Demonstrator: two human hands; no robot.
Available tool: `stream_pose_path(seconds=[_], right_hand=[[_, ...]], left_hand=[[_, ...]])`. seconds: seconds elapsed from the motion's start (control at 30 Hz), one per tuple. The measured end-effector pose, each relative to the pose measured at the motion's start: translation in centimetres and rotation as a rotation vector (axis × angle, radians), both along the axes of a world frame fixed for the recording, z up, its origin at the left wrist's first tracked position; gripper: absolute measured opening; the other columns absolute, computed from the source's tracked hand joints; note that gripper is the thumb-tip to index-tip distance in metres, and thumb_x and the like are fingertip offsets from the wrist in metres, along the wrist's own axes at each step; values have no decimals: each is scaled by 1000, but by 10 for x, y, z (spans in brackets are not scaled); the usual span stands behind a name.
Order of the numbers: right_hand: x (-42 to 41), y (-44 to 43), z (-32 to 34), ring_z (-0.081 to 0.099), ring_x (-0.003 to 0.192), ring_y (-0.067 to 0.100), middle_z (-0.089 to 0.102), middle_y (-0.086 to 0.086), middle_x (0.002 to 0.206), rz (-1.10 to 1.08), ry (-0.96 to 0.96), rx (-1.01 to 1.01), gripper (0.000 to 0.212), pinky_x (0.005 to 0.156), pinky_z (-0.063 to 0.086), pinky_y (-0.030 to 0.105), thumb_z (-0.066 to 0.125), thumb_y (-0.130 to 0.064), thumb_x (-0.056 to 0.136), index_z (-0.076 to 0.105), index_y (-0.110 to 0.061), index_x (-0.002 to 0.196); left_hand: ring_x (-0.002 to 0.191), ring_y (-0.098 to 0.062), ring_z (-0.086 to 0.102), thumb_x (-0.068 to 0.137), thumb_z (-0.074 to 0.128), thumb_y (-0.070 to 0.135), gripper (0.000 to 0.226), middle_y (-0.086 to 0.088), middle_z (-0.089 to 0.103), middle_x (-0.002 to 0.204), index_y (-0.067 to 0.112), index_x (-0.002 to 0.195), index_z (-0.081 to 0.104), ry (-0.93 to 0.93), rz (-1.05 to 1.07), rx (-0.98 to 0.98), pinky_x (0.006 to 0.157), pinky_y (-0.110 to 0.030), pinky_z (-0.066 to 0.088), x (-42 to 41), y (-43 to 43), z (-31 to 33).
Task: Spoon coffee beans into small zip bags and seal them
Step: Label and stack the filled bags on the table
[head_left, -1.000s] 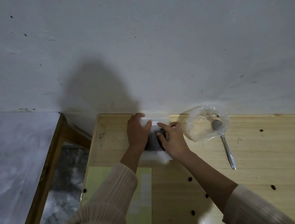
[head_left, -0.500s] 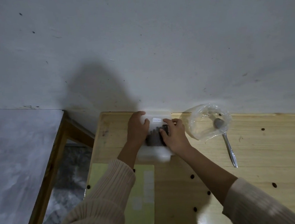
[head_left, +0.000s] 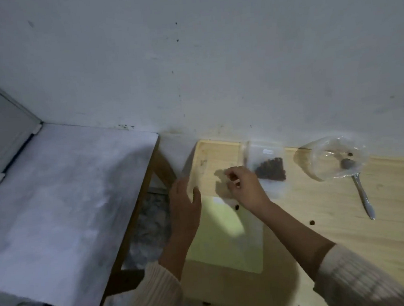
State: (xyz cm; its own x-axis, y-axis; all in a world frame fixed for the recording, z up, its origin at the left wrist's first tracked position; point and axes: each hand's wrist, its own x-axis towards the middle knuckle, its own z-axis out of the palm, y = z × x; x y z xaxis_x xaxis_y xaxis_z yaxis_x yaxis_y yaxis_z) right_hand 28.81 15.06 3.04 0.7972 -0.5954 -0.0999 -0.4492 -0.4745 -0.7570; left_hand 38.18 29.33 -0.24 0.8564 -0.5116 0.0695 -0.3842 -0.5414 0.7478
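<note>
A small zip bag (head_left: 270, 171) with dark coffee beans in it lies flat at the back of the wooden table (head_left: 335, 227), by the wall, with no hand on it. Left of it, my right hand (head_left: 245, 188) has its fingers curled and pinches the corner of a thin clear empty zip bag (head_left: 206, 174), which is hard to make out. My left hand (head_left: 185, 202) holds that bag's left edge with the thumb on top. A larger crumpled plastic bag (head_left: 337, 159) lies at the back right, with the bowl of a metal spoon (head_left: 364, 198) inside it.
A pale yellow-green flat pack (head_left: 226, 235) lies on the table under my forearms. Small dark holes dot the tabletop. A white-topped side table (head_left: 67, 199) stands to the left across a narrow gap. The wall runs right behind the table.
Both hands have let go of the filled bag and moved left and toward me. They now hold a clear empty bag. The camera has turned left.
</note>
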Motion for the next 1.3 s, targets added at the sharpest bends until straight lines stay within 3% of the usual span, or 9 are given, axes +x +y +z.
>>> stream_pose_path(seconds=[0.13, 0.23, 0.33, 0.47, 0.67, 0.9, 1.07, 1.13, 1.3], right_hand=[[15, 58, -21, 57, 98, 25, 59, 13, 108, 247, 19, 43, 30, 89, 48, 34, 56, -2, 86, 62, -6, 116], [26, 85, -37, 53, 111, 24, 56, 10, 122, 360, 54, -3, 34, 94, 42, 29, 55, -9, 90, 58, -11, 123], [29, 99, -53, 47, 117, 28, 55, 11, 126, 440, 83, -86, 37, 99, 36, 31, 56, -11, 90, 56, -10, 127], [26, 103, -72, 53, 108, 35, 60, 13, 115, 482, 16, -176, 26, 96, 43, 38, 60, -8, 86, 67, -6, 111], [26, 108, -72, 60, 91, 34, 66, 14, 94, 470, -53, -222, 18, 84, 45, 31, 56, -4, 85, 72, -3, 93], [13, 113, -80, 60, 80, 36, 64, 17, 87, 372, -20, -285, 14, 75, 37, 24, 59, 2, 82, 69, -2, 90], [-3, 109, -87, 62, 73, 34, 67, 15, 85, 318, -53, -376, 15, 70, 39, 27, 58, 0, 78, 69, -1, 88], [-7, 110, -87, 62, 72, 34, 67, 15, 84, 285, -74, -370, 14, 70, 42, 27, 57, -2, 79, 69, -1, 86], [-20, 110, -86, 57, 78, 34, 64, 16, 83, 133, -100, -221, 9, 70, 30, 18, 56, 4, 81, 65, 1, 82]], left_hand=[[130, -8, 31, 95, 49, 35, 53, 8, 32, 141, 12, 140, 36, 44, 103, 124, 103, -17, 24, -34, 80, -31], [142, -18, 20, 87, 31, 65, 80, -2, 20, 154, 14, 148, 18, 219, 8, 208, 111, -27, 20, -55, 112, -50], [142, -17, 21, 68, 4, 89, 107, 0, 17, 156, 19, 148, 14, 273, -15, 250, 110, -28, 26, -64, 125, -65], [142, -20, 23, 75, -3, 81, 98, -3, 14, 156, 17, 148, 10, 162, -51, 303, 109, -32, 31, -69, 130, -71], [142, -20, 21, 76, -5, 75, 94, -2, 10, 157, 17, 149, 9, 131, -84, 317, 106, -32, 32, -72, 133, -63], [142, -19, 20, 76, -5, 77, 97, -4, 13, 157, 13, 148, 12, 125, -94, 284, 108, -26, 27, -72, 134, -66], [141, -21, 24, 81, -3, 72, 93, -7, 20, 155, 10, 147, 17, 78, -90, 317, 110, -28, 25, -71, 134, -70], [140, -23, 27, 84, 0, 70, 90, -9, 24, 153, 8, 146, 21, 51, -88, 316, 110, -29, 24, -71, 133, -71], [142, -24, 21, 86, 3, 68, 87, -11, 21, 154, 7, 146, 20, 27, -133, 311, 113, -32, 18, -68, 131, -69]])
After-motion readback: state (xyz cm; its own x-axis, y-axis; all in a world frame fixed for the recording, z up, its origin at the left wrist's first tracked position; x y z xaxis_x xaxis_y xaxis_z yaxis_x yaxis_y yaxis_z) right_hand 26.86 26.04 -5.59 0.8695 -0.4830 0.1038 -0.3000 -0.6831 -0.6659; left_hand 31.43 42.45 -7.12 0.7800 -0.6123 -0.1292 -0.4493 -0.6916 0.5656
